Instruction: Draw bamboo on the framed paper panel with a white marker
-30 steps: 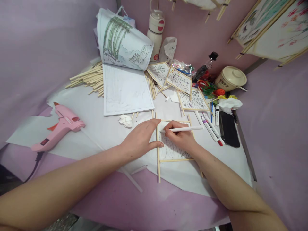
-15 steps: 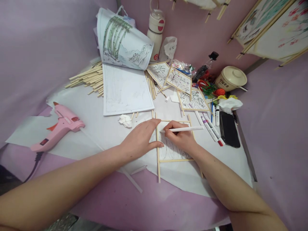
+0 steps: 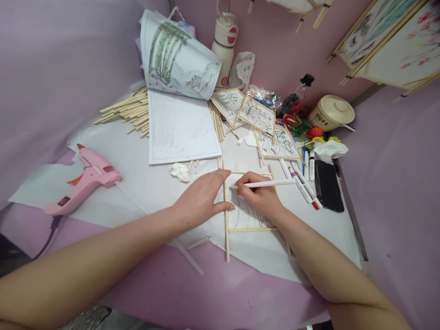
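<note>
A drawing in a thin wooden stick frame (image 3: 252, 229) lies on the white paper at the middle, with dark upright strokes on its sheet (image 3: 244, 215). My left hand (image 3: 204, 197) lies over the frame's left side, thumb and fingers apart, steadying it. In my right hand (image 3: 259, 195) is a slim white marker pen (image 3: 271, 183), pinched between the fingers. Its tip meets the upper left part of the sheet. My right hand rests on the drawing and covers some of its right half.
A pink glue gun (image 3: 91, 178) lies at left. Behind are an open picture pad (image 3: 185, 128), wooden sticks (image 3: 129, 110), several framed drawings (image 3: 257, 114) and a white bottle (image 3: 224, 50). Markers (image 3: 302, 183), a black phone (image 3: 329, 185) and a lidded tub (image 3: 332, 112) stand at right.
The marker pen's back end has swung slightly to the right and up, its tip staying near the same spot. My left hand keeps its place on the frame.
</note>
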{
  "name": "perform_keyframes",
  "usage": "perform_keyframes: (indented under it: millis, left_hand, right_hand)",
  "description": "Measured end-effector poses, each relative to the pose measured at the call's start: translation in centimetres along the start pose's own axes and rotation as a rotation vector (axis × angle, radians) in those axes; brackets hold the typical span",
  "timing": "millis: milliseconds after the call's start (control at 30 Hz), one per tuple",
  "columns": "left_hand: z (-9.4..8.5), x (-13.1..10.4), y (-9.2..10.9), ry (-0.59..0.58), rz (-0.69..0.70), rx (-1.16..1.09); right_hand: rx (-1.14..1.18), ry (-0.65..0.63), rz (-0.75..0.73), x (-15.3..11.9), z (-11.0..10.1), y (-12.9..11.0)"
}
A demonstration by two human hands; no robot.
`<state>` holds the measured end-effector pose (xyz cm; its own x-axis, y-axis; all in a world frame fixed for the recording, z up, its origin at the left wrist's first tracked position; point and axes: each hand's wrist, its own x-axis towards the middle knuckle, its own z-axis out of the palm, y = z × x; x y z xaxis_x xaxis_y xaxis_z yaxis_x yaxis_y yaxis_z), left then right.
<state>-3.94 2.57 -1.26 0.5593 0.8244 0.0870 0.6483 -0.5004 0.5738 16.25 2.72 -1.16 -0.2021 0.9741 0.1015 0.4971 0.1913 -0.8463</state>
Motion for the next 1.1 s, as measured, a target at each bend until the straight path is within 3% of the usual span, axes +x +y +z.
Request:
perform_keyframes:
  millis: [1100]
  left_hand:
    - [0.04, -0.03, -0.07, 0.001, 0.005, -0.002]
  right_hand:
    - [-0.052, 0.010, -0.067, -0.01, 0.06, -0.01]
